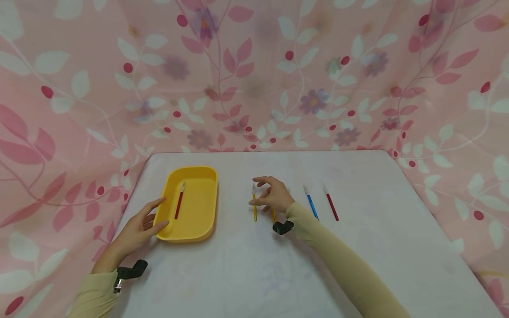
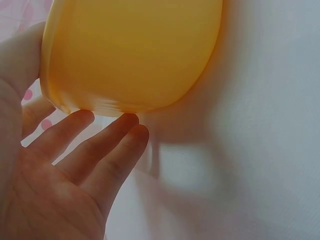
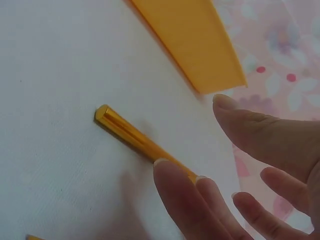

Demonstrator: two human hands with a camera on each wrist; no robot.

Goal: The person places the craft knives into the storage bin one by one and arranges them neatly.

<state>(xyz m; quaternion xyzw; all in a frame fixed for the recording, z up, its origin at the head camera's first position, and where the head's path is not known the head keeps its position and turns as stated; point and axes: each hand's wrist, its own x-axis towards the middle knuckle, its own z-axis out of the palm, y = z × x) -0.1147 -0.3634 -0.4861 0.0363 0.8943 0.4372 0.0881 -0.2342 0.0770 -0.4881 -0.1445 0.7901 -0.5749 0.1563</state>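
Far left, at about eight o'clock on the white table (image 1: 358, 265): left hand (image 1: 137, 229), fingers (image 2: 107, 145) straight and relaxed, resting against the near corner of the shallow yellow plastic tray (image 1: 199, 221) (one red-handled small paintbrush (image 1: 179, 204) lying inside). Centre: right hand (image 1: 274, 196) hovering over two thin yellow-handled paintbrushes (image 1: 254, 207), fingers (image 3: 185, 200) loosely spread, gripping nothing, one brush just beneath the fingertips. Toward three o'clock: blue-handled paintbrush (image 1: 311, 203), then a second red-handled paintbrush (image 1: 331, 204), side by side.
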